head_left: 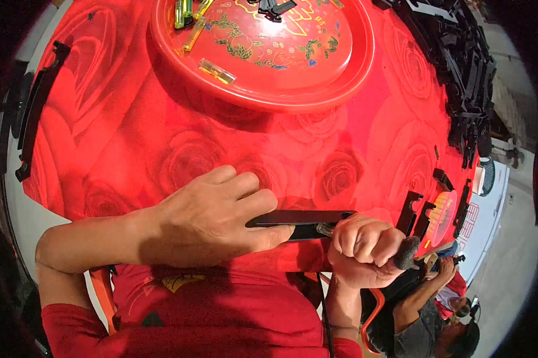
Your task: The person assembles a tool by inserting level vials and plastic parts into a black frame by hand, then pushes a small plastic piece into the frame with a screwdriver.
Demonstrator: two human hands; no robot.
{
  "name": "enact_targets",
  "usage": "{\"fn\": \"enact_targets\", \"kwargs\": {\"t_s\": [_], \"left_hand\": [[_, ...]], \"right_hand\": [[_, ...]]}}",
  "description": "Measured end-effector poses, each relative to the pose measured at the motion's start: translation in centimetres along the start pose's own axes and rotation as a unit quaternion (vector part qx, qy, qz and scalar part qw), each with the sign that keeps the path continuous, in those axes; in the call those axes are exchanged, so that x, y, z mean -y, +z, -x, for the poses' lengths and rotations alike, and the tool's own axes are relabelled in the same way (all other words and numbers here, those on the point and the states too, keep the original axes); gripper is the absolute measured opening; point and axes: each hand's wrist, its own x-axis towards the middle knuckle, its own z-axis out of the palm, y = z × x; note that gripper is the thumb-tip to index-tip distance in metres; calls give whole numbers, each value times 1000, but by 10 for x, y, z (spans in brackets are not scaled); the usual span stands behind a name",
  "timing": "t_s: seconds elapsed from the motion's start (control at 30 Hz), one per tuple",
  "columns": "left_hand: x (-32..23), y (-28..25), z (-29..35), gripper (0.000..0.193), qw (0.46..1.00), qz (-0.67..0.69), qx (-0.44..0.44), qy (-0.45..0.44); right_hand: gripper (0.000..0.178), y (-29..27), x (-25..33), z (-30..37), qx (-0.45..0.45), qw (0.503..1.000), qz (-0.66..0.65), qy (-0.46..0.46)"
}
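Note:
My left hand [215, 212] is closed around one end of a long, narrow black plastic part [305, 218], held level above the near edge of the table. At the part's other end, my right hand [367, 244] is curled into a fist. A dark grey, foam-like rounded end [407, 253] sticks out of that fist on the outer side; the rest of this object is hidden by my fingers. Between the fist and the black part, a small clear, shiny piece [324, 230] shows, too small to identify.
A round red tray [263, 102] holds yellow-green vials [217, 71] and small black pieces [275, 9]. A heap of black plastic parts [469, 77] lines the right edge. More vials fill a pink-rimmed dish [442, 218]. Another black part [42, 110] lies left. People sit at lower right.

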Motion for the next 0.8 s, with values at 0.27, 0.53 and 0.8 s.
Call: {"fn": "enact_targets", "kwargs": {"t_s": [0.27,0.53,0.8], "left_hand": [[-3,-6,-4,33,999,3,41,-24],[-1,-5,-5,29,999,-3,34,-8],[-2,-4,1,32,1000,8,14,14]], "right_hand": [[58,7,5,-6,18,996,72,41],[49,10,2,-5,-2,999,43,20],[55,0,-4,-2,30,998,7,60]]}}
